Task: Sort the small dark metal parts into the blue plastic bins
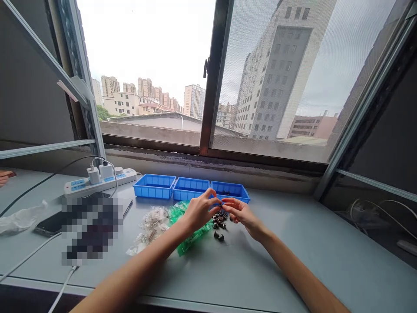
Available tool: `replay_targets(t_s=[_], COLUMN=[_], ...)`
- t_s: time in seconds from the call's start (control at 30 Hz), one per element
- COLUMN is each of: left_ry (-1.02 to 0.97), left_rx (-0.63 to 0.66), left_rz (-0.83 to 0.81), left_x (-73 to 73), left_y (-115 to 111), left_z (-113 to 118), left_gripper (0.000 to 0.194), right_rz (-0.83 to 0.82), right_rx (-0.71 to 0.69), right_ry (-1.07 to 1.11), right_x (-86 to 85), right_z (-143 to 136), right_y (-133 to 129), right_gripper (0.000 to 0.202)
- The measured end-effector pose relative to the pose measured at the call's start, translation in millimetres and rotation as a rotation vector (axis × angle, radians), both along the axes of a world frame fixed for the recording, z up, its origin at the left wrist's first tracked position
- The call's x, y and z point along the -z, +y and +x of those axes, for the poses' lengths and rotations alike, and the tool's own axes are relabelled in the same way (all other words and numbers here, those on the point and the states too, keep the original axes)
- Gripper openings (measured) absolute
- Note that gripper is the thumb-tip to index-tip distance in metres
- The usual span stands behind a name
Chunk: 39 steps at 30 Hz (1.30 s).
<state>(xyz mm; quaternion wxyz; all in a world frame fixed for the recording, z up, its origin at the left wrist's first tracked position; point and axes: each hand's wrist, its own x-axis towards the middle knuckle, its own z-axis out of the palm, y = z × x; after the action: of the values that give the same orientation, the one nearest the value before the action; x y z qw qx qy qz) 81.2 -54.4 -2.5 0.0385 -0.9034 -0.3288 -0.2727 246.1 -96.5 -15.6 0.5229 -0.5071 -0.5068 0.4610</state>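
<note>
My left hand [202,211] and my right hand [243,216] meet at the fingertips over a pile of small dark metal pieces [220,221] that look like bolts. Both hands pinch one small dark metal piece [220,204]; its exact kind is too small to make out. Two similar pieces [219,236] lie apart, nearer the table's front. Under my left hand and forearm spreads a crumpled green plastic bag [185,248]. Left of it lie clear plastic bags [153,221] with small parts in them.
Behind my hands stand three blue trays in a row: left [153,192], middle [182,194] and right [246,195], the last holding some dark pieces. A power strip [78,188], cables and a dark phone [48,224] sit left. Another person's hand [4,177] shows at the left edge.
</note>
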Motion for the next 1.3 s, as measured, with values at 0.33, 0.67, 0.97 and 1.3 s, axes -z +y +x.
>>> replay_targets(t_s=[0.33, 0.67, 0.97, 1.3], left_ry=[0.031, -0.024, -0.072, 0.032], left_rx=[0.011, -0.014, -0.042, -0.052], left_rz=[0.065, 0.093, 0.109, 0.05], left_x=[-0.2, 2.6, 0.6, -0.8], left_y=[-2.7, -1.8, -1.3, -2.5], left_z=[-0.1, -0.4, 1.1, 0.4], left_gripper=[0.024, 0.021, 0.019, 0.016], right_rz=[0.024, -0.018, 0.006, 0.012], right_rx=[0.029, 0.066, 0.094, 0.147], right_ry=[0.063, 0.075, 0.08, 0.136], right_x=[6.4, -6.2, -1.4, -2.7], right_z=[4.2, -3.7, -2.2, -3.8], right_y=[5.8, -1.9, -0.4, -0.9], right_gripper=[0.037, 0.046, 0.047, 0.045])
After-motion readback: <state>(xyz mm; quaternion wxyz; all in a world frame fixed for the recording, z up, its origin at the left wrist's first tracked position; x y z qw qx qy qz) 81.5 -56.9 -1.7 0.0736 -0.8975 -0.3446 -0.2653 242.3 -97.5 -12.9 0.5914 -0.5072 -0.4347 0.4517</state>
